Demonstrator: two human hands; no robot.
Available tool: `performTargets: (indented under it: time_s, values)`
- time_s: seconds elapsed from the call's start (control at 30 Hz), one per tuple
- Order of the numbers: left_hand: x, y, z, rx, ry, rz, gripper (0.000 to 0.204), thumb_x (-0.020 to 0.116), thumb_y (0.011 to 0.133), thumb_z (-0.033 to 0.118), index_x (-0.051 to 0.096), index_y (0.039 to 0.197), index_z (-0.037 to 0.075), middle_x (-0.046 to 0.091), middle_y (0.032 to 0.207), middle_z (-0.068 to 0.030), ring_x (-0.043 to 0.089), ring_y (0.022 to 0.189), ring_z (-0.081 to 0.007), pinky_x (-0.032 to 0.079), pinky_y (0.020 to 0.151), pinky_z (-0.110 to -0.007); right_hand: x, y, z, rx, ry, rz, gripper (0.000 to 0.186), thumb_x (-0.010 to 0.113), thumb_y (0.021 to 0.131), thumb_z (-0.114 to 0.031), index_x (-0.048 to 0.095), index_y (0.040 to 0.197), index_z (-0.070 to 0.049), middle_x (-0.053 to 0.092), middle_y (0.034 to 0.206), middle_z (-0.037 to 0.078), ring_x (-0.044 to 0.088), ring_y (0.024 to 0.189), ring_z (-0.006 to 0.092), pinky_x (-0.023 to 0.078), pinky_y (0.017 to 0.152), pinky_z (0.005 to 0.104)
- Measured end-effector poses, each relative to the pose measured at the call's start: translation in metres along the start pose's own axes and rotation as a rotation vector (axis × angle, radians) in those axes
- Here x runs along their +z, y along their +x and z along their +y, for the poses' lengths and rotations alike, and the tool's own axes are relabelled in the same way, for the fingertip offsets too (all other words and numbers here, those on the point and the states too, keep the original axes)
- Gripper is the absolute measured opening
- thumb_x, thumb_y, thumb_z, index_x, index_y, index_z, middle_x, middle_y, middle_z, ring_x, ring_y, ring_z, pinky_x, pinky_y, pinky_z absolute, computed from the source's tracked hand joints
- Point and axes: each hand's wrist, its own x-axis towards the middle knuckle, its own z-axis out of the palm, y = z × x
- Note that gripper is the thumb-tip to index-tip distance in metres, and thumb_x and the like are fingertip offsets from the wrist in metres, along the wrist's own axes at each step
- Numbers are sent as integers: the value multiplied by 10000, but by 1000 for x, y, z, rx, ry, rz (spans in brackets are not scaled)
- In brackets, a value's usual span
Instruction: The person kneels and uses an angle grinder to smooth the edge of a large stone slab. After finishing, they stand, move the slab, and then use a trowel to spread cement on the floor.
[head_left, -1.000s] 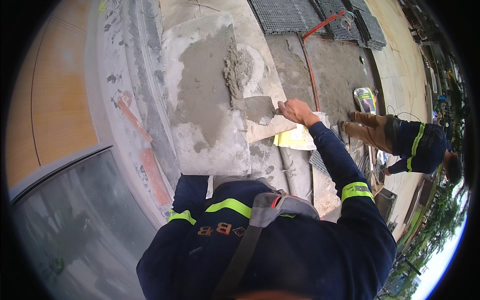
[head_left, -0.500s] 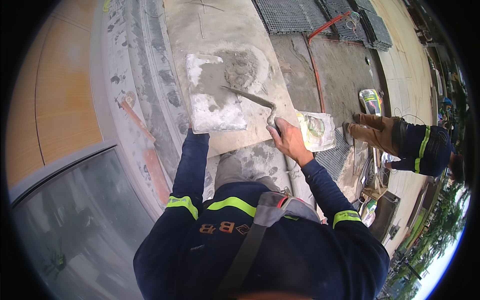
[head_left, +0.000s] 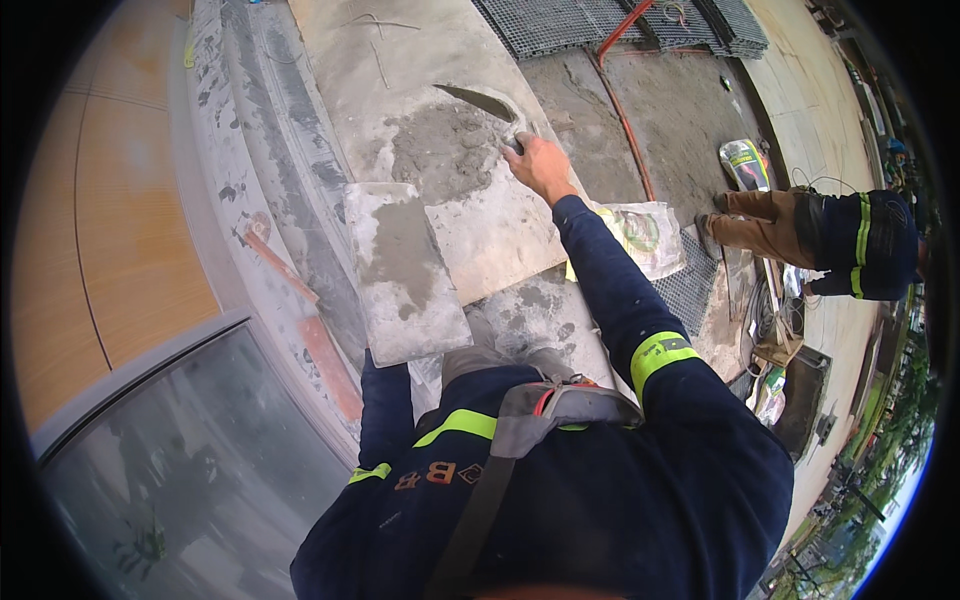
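Observation:
My right hand (head_left: 545,168) is closed round the handle of a pointed trowel (head_left: 480,101), reaching forward. The blade points left along the far side of a heap of wet grey mortar (head_left: 440,152) on a large board (head_left: 490,250). Nearer my body, a white rectangular hawk (head_left: 410,335) carries a smear of grey mortar. The left sleeve (head_left: 386,400) runs up beneath it and the hawk moves with that arm. My left hand itself is hidden under the hawk.
Dark grid panels (head_left: 560,28) and an orange-red pipe (head_left: 625,125) lie beyond the board. A printed sack (head_left: 645,240) rests to its right. Another person (head_left: 830,235) stands at far right. A wood-toned wall (head_left: 140,220) and glass pane (head_left: 190,440) border the left.
The hawk has come back toward my body, off the mortar heap. My right hand has carried the trowel forward and away from the hawk to the heap's far side.

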Motion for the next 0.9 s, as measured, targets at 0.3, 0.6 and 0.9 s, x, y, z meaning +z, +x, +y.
performTargets:
  time_s: [0.3,0.6,0.9]
  values:
    - [32,21,-6,-4,35,-99,401,566,1049,322,611,1286,1,710,1117,-130,706,977,-266,565,844,-373,-12,-10,-8,23,79,49,349,678,914,-421,737,1062,-110,751,989,203,715,958,405,554,823,511]
    - [26,-9,3,-4,41,-110,396,575,1046,317,621,1274,-3,719,1099,-130,714,961,-265,569,832,-371,-23,-54,-15,-51,-35,202,233,681,873,-224,684,1103,-183,740,1057,95,705,1021,344,513,915,540]
    - [95,40,52,247,1194,-77,413,640,1003,350,682,1159,-30,749,976,-154,734,870,-260,564,760,-347,-27,-62,-18,-228,-302,153,259,550,907,-119,712,1099,-184,738,1032,80,708,1007,299,481,946,565]
